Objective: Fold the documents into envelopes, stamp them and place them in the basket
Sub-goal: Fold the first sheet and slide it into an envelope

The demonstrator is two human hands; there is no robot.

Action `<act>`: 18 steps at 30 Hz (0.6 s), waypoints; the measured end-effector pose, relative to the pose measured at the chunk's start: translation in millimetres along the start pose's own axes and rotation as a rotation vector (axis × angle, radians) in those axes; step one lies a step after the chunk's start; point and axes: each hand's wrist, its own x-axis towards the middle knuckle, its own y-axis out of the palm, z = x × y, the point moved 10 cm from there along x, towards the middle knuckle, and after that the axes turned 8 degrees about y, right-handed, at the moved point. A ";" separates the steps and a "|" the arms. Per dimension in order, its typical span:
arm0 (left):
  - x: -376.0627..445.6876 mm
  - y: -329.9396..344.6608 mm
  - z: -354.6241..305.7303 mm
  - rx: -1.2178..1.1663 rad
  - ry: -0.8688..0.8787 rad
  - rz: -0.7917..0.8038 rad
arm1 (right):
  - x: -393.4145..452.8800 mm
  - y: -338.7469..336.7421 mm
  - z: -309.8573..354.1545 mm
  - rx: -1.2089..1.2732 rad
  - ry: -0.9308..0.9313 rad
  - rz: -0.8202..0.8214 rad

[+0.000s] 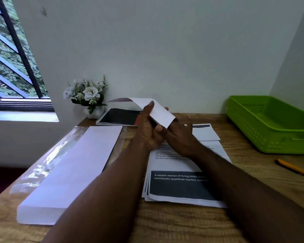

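Note:
Above the middle of the wooden table my left hand [150,127] grips a white envelope [159,111], thumb on its top face and fingers curled under it; the flap stands open at the far end. My right hand [180,135] sits just below the envelope's near end, fingers curled toward it; whether it holds anything is hidden. Under my arms lies a stack of printed documents [181,188] with dark banners. A thick stack of white envelopes [74,171] lies on clear plastic wrap at the left. The green plastic basket [270,125] stands empty at the right.
A spiral notebook [119,116] and a white pot of white flowers [88,95] stand against the back wall. A yellow pencil [295,169] lies near the right edge below the basket. A barred window [12,64] is at the far left.

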 end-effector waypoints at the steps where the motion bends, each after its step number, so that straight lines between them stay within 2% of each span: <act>1: -1.0 1.6 1.2 0.005 -0.008 0.004 | -1.3 -0.7 1.2 -0.004 0.001 -0.036; 3: -4.0 4.7 2.9 0.023 -0.025 0.019 | -3.1 0.8 2.1 -0.021 -0.019 -0.086; 8: -3.6 4.4 -10.0 0.018 0.012 0.075 | 5.0 9.7 -13.7 0.064 -0.057 -0.047; 13: 10.8 -27.2 -53.1 -0.104 0.155 -0.023 | -0.8 15.8 -9.1 0.087 -0.118 0.107; 18: 14.0 -44.0 -72.0 -0.116 0.250 -0.096 | -6.0 11.2 0.4 -0.036 -0.167 0.108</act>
